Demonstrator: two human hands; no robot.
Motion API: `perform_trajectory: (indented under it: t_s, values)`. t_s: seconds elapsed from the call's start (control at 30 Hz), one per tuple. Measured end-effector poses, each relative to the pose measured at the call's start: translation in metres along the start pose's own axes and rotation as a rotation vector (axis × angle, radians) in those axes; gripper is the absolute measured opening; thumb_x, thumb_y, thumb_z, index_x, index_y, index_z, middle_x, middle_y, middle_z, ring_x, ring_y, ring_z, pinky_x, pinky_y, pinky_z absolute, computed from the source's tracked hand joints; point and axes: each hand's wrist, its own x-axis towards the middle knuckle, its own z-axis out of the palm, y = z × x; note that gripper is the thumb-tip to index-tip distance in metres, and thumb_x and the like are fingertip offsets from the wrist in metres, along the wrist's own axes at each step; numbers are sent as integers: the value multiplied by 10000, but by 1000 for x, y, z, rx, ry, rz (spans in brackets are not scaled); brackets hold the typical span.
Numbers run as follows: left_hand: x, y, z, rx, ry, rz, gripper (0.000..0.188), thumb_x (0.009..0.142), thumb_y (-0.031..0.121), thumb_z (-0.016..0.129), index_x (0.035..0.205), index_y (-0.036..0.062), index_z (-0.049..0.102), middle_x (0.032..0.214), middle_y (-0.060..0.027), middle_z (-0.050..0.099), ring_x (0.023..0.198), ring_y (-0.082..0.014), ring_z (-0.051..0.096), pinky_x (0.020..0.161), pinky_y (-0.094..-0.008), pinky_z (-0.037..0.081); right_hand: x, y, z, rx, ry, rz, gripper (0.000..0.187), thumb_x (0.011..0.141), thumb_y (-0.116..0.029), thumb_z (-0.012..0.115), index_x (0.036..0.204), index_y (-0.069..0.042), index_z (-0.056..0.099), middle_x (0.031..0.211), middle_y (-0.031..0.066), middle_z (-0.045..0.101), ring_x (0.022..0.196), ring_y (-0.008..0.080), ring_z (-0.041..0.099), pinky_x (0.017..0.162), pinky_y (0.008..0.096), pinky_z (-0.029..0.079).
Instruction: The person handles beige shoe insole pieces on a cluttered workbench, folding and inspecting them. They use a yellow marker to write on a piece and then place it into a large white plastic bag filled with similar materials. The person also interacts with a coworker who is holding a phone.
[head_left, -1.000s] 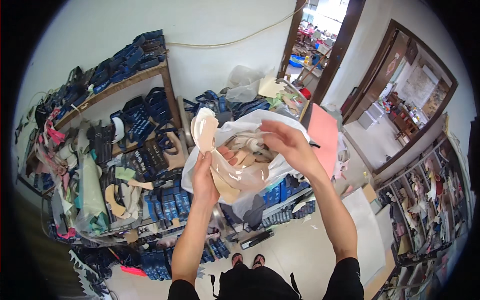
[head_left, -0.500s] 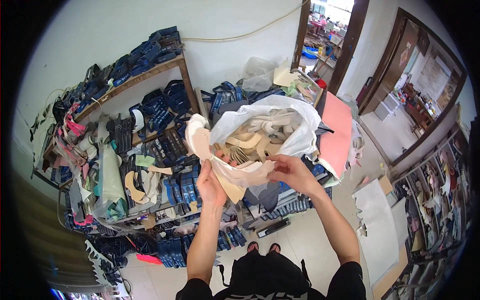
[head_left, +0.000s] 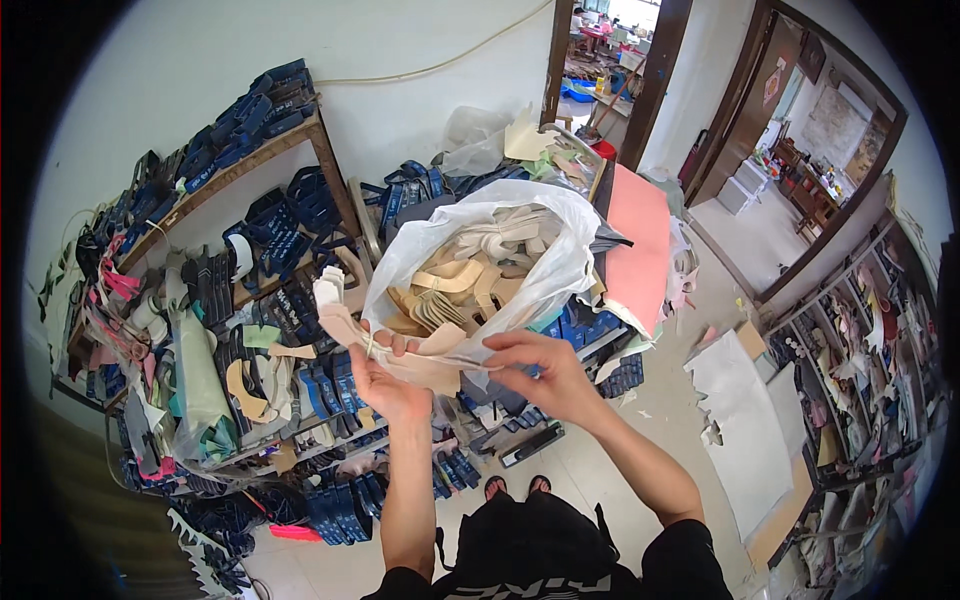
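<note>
My left hand (head_left: pixel 393 388) is closed round a tied bundle of pale pinkish-beige, curved cut pieces (head_left: pixel 338 308), its fingertips showing over the top. At the bundle's right end, my right hand (head_left: pixel 545 372) pinches the thin tips of the pieces between thumb and fingers. Just beyond both hands is an opened white plastic bag (head_left: pixel 402 258). Inside it lie loose tan curved pieces (head_left: pixel 452 278) and a paler bundle of similar strips (head_left: pixel 512 232). The bundle in my hands hangs over the bag's near edge.
Shelves on the left hold many dark blue templates (head_left: pixel 285 225). A pink sheet (head_left: pixel 637 240) leans right of the bag. White sheets (head_left: pixel 735 415) lie on the floor near a packed rack (head_left: pixel 860 330). Two doorways (head_left: pixel 690 100) open at the back right.
The bundle has come down and toward me, away from the bag's contents, and lies flatter across my hands. My right hand has shifted to its thin right end. The whole view has turned slightly.
</note>
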Motion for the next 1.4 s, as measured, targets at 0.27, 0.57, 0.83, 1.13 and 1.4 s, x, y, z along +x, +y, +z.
perform_trajectory:
  t_s: [0.27,0.57,0.83,1.13,1.4]
  values:
    - [7,-4,-5,305,170,37,356,1058,356,516,1322,120,479,810,18,475,725,-99,434,709,-292,398,2,7,-8,101,-62,165,207,952,-103,660,1109,24,707,1066,115,732,914,192,677,815,318,522]
    - [-3,43,-21,410,-65,73,459,1055,242,512,1461,52,414,806,6,405,709,-90,365,657,-259,351,143,180,-46,-734,-291,212,232,849,-68,600,1028,-38,744,1051,225,710,868,378,691,777,418,540]
    - [-29,47,0,1551,-46,-168,191,919,67,635,1076,-9,712,1042,-104,716,774,-86,611,662,-256,469,248,211,-74,-450,-467,449,504,923,-124,513,1426,-100,506,1208,201,676,1060,279,672,933,393,500]
    - [-6,-60,-12,1841,-468,-217,356,927,117,651,1274,43,629,1322,-217,582,1054,-413,657,850,-428,552,269,218,-99,-724,-498,291,442,929,-243,559,1324,-46,586,1284,195,642,1167,364,614,1009,405,474]
    - [-15,-68,-5,1804,-467,-259,337,864,34,662,1199,11,653,992,-174,662,876,-356,674,772,-392,537,267,257,-90,-963,-526,-96,524,737,-42,686,1258,-38,639,1145,162,641,1112,332,631,977,420,505]
